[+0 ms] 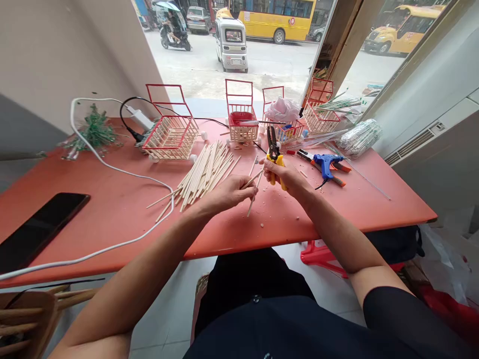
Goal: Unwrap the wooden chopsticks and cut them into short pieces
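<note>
Thin sticks (253,179), held just above the front part of the red table (220,229), between the two hands. Look to be wood or bamboo.

Handling, judged by eye: very light, fairly stiff along the length, likely to snap or splinter if bent hard. Dry, matt surface, so little slip expected, though a round, narrow stick could roll under the fingertips. Best hold: a thumb-and-finger pinch around the shaft, close to the end being worked; a hold at the far end would let the tip waver.

Grip: left hand (234,192) closed in a pinch, thumb against bent fingers, sticks between. Right hand (281,174) wrapped about the yellow handles of the pliers (275,149), black head pointing up and away; its fingertips are at the upper stick ends. Whether they press on the wood, cannot tell. Gap in the plier head too small to read.

Looks: pale cream, straight, slender, plain. Two seem to show in hand, meeting near the right fingertips, one slanting down toward the table edge. Same kind in the loose pile (205,172) left of the hands, fanned and overlapping. Pale chips (262,225) scattered near the hands. Beyond the pile, a small cart (170,137) of similar pale sticks, red-rimmed.
</note>
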`<state>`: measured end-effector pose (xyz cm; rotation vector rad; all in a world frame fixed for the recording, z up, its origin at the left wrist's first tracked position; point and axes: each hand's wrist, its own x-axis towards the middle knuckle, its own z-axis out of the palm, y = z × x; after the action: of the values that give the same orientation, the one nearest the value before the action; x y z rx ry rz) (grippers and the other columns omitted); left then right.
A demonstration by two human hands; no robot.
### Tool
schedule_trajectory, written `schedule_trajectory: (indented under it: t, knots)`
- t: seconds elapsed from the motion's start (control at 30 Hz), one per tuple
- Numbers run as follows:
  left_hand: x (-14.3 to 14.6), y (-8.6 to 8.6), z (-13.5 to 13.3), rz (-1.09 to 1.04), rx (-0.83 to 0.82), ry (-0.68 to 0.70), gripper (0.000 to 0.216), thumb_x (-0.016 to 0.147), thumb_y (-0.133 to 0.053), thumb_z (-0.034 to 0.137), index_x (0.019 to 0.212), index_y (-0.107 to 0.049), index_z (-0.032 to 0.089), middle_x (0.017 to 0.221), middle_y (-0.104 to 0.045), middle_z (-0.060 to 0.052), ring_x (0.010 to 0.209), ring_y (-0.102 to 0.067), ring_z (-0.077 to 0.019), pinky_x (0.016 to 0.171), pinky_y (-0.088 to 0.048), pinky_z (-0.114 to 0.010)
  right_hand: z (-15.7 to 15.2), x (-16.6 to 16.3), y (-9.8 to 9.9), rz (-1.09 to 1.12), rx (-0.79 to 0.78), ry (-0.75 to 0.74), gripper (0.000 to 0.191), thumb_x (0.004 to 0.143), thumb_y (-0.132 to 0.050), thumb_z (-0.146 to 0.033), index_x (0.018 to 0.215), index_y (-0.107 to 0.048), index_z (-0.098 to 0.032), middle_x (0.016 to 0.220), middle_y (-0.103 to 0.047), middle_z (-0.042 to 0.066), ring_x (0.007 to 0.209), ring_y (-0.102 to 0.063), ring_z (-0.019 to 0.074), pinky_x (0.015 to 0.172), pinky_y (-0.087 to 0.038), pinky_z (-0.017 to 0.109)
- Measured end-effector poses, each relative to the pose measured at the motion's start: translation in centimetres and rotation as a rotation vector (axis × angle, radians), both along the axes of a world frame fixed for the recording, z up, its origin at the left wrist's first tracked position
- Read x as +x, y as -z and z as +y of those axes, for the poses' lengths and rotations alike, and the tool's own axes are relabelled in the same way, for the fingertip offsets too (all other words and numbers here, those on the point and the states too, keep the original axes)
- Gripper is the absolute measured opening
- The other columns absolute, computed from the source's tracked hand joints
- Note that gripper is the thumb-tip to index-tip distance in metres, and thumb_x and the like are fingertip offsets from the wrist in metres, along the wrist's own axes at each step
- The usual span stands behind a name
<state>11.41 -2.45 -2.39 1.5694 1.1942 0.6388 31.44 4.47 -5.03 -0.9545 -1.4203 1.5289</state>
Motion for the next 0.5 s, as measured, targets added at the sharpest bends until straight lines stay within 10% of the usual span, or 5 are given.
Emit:
schedule_trajectory:
  t: [0.27, 0.5]
  knots:
    - [-0.5, 0.4, 1.6, 0.127, 0.056, -0.116, 0.026, 0.102, -0.054, 0.037, 0.088, -0.068, 0.019, 0.075, -0.066, -0.002, 0.056, -0.049, -0.0141, 0.054, -0.043, -0.026, 0.6, 0.4, 0.2, -0.006, 0.074, 0.149, 0.013, 0.093, -0.073, -0.026, 0.094, -0.061, -0.020, 0.066, -0.059, -0.004, 0.058, -0.054, 0.0111, 0.055, -0.043, 0.023]
    - [-0.8, 4.9, 3.8, 0.631, 0.429, -0.288, 0.033, 0.099, -0.051, 0.012, 0.120, -0.076, 0.014, 0.124, -0.078, -0.021, 0.122, -0.072, -0.0356, 0.111, -0.054, -0.046, 0.8, 0.4, 0.2, 0.001, 0.082, 0.158, 0.012, 0.096, -0.071, -0.022, 0.093, -0.059, -0.020, 0.067, -0.060, -0.005, 0.059, -0.056, 0.0107, 0.056, -0.043, 0.022]
